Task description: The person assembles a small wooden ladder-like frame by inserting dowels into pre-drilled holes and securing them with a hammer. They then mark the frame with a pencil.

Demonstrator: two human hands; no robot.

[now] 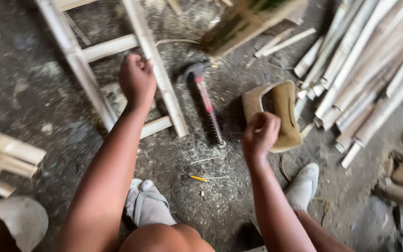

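1. The hammer [205, 100] has a dark grey head and a pink-red handle with a black grip.
2. Right of the hammer, the pouch [276, 112] is tan.
3. Left of it, the bamboo frame [117, 70] is pale cream.
4. Below it, the pencil [198, 178] is yellow-orange.
5. Further right, the bamboo poles [369, 60] are pale beige.

Floor [33, 65]: bare grey dirt, dusted with sawdust and fibre scraps. Lying on it:
- bamboo ladder frame [164, 88], under the left hand [137, 80];
- hammer [204, 95] with red handle, between the two hands;
- tan cloth pouch [281, 112], just beyond the right hand [260, 133];
- heap of split bamboo poles [369, 70], well outward of the right hand;
- small yellow pencil [197, 178], nearer the body than the right hand;
- bamboo slats [1, 163], outward of the left hand.
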